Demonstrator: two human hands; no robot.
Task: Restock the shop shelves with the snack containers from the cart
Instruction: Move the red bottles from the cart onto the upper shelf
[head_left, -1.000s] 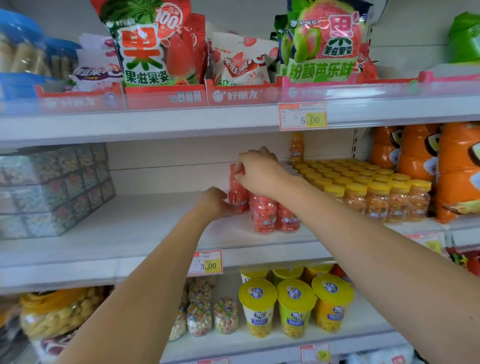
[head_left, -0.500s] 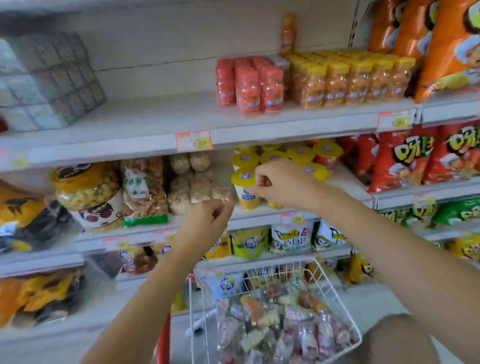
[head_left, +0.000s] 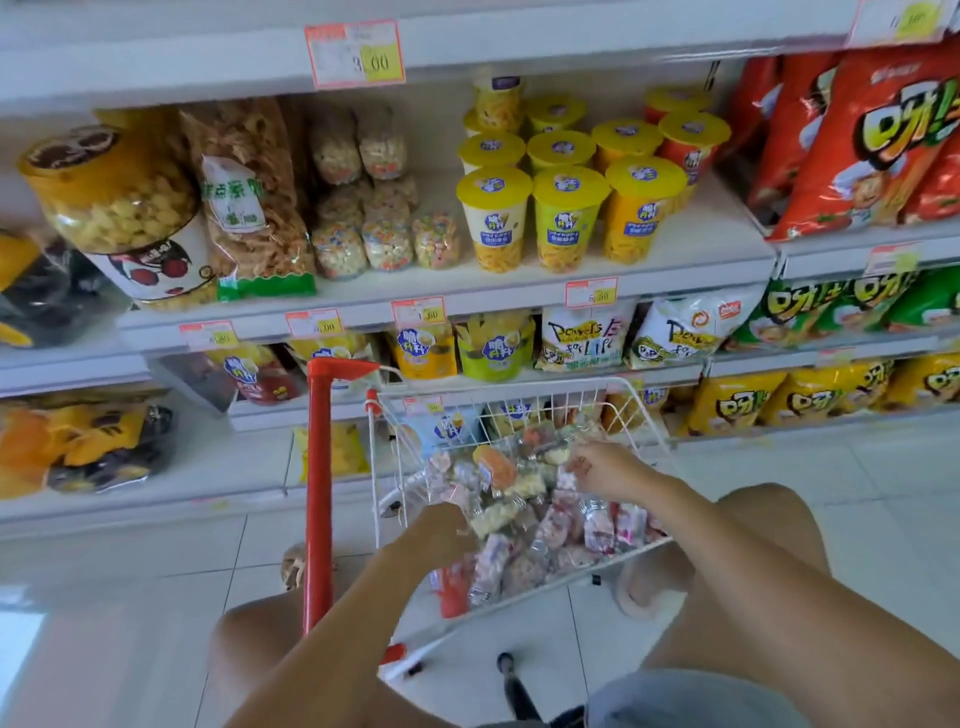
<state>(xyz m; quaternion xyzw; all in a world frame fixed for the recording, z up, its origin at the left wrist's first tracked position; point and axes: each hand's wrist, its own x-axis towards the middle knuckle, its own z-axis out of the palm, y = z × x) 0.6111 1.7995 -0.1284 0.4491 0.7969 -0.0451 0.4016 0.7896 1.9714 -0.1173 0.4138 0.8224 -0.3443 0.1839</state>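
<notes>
Cart (head_left: 318, 493) heaped with snack containers (head_left: 545, 530); looks like plenty left to shelve. Left hand (head_left: 447, 530), right hand (head_left: 605, 467) in pile, finger grip can't tell.

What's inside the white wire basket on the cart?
A heap of small clear snack packets fills the basket, with the left hand and right hand among them. The top packets and hands cover whatever lies at the bottom.

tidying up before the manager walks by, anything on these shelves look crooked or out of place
The large snack jar at the left end of the shelf leans, lid tipped toward the camera, while the yellow-lidded cups stand upright; the wide lens may exaggerate it. One cup is stacked on the back row. Nothing looks spilled.
</notes>
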